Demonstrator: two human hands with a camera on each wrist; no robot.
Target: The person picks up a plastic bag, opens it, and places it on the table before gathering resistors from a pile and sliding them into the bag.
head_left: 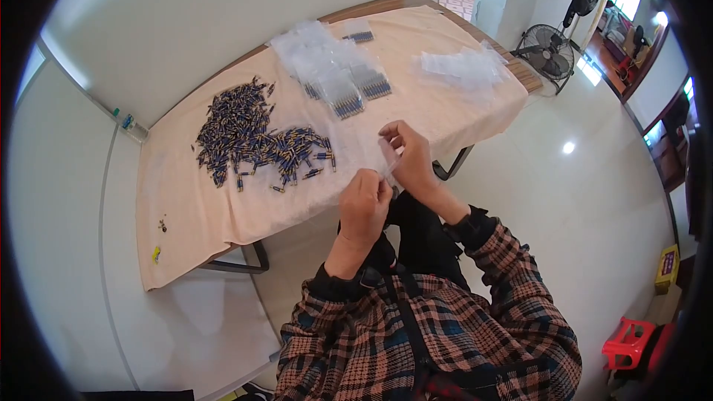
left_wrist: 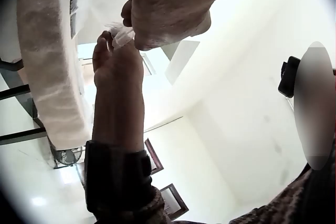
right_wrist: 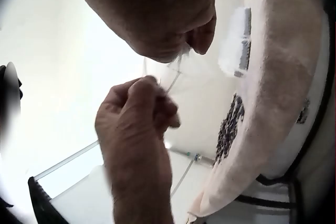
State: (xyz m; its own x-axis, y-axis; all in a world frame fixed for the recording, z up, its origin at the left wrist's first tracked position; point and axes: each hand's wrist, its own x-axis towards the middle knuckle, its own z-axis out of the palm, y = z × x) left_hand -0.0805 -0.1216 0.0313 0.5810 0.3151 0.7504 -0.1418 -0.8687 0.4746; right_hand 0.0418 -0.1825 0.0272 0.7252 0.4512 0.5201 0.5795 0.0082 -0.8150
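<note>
In front of the torso, just off the table's front edge, both hands pinch a small clear plastic bag [head_left: 389, 154]. My left hand [head_left: 362, 206] grips its lower end between thumb and curled fingers. Slightly higher and to the right, my right hand [head_left: 413, 162] pinches the other side. The left wrist view shows the crumpled film of the bag [left_wrist: 124, 37] between the two hands. In the right wrist view my right hand [right_wrist: 173, 19] is above and my left hand [right_wrist: 139, 113] below, partly hiding the bag.
A big pile of small blue-and-gold cylindrical pieces [head_left: 238, 126] lies on the cloth-covered table [head_left: 186, 215]. Behind are clear bags filled with rows of them [head_left: 347, 107], under loose plastic [head_left: 312, 52]. More flat bags [head_left: 464, 65] lie right. A fan [head_left: 549, 52] stands beyond.
</note>
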